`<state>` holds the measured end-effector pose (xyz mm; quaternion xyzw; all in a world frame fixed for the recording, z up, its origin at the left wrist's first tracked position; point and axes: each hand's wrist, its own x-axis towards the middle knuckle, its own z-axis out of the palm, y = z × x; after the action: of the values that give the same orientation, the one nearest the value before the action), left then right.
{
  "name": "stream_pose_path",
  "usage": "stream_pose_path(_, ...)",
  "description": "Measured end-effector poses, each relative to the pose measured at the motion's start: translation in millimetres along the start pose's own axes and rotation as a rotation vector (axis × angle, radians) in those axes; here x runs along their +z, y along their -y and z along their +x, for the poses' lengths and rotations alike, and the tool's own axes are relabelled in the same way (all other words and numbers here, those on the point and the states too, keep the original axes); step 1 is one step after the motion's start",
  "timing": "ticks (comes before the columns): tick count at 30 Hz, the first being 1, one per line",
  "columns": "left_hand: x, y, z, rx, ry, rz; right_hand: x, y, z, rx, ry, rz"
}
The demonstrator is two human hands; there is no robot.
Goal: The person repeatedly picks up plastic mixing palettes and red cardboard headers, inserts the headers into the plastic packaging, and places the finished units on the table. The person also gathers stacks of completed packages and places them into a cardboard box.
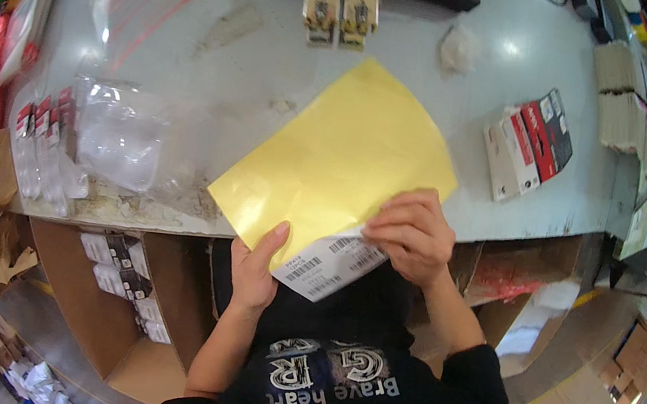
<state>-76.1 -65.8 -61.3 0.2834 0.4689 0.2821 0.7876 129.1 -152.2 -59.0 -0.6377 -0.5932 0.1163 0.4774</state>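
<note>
A glossy yellow sheet (341, 146) is held up over the near edge of the table. Its near edge meets a white label sheet (330, 264) printed with several barcodes, which curves toward me. Whether the two are one label sheet with yellow backing or separate pieces, I cannot tell. My left hand (252, 279) pinches the near left corner, thumb on the yellow side. Closed on the right part, my right hand (413, 235) has its fingers bent where yellow and white meet.
Red-and-white boxes (529, 146) lie on the right of the table (218, 67). To the left are clear plastic bags (119, 132) and small packaged items (48, 150). Two metal-ended bars (341, 2) rest at the back. Open cardboard boxes (102, 319) stand below the near edge.
</note>
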Motion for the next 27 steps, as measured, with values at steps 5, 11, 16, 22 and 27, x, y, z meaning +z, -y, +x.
stream_pose_path(5, 19.4, -12.0, 32.4, 0.086, -0.119, -0.012, -24.0, 12.7, 31.0, 0.083, -0.253, 0.352)
stream_pose_path(11, -4.6, -29.1, 39.7, -0.017, -0.034, 0.279, 25.1, 44.9, 114.2, 0.287, -0.026, 0.56)
stream_pose_path(16, -46.6, -52.7, -7.7, 0.158, -0.137, 0.758, 91.9, 69.7, 219.2, 0.201, 0.39, 0.523)
stream_pose_path(22, -80.8, -103.8, -12.9, 1.083, -0.535, 0.946, 150.6, 80.0, 257.5, 0.227, 0.666, 0.343)
stream_pose_path(27, -75.2, -129.3, 11.5, 1.201, -0.502, 1.213, 157.7, 80.6, 255.3, 0.271, 0.664, 0.299)
